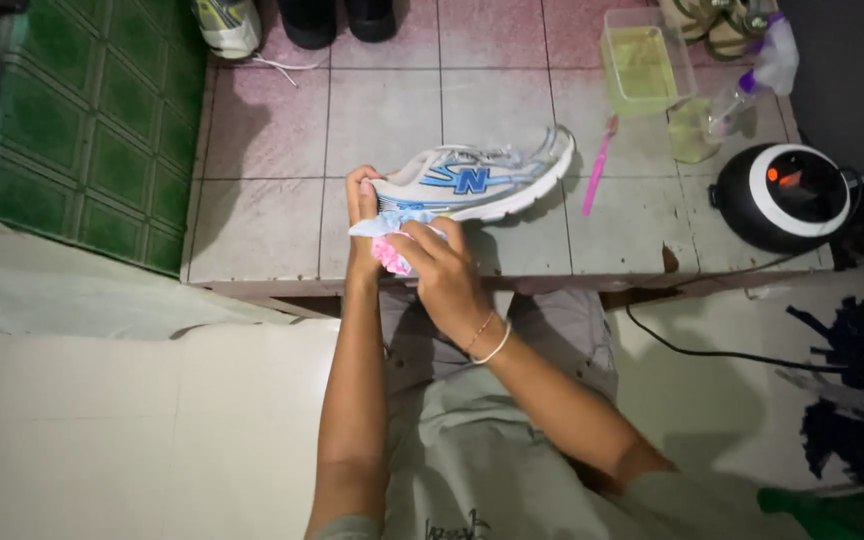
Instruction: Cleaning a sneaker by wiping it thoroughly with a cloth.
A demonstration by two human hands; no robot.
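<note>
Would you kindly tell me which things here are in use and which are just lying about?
In use: sneaker, held by the left hand; cloth, pressed on it by the right hand.

Lying about: pink brush, tub, spray bottle, round black appliance, other shoes.

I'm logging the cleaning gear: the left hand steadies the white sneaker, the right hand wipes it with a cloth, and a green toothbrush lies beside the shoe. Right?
Not quite: the toothbrush is pink, not green, as the head view shows. The rest stands: the left hand steadies the white sneaker while the right hand presses a cloth to it.
</note>
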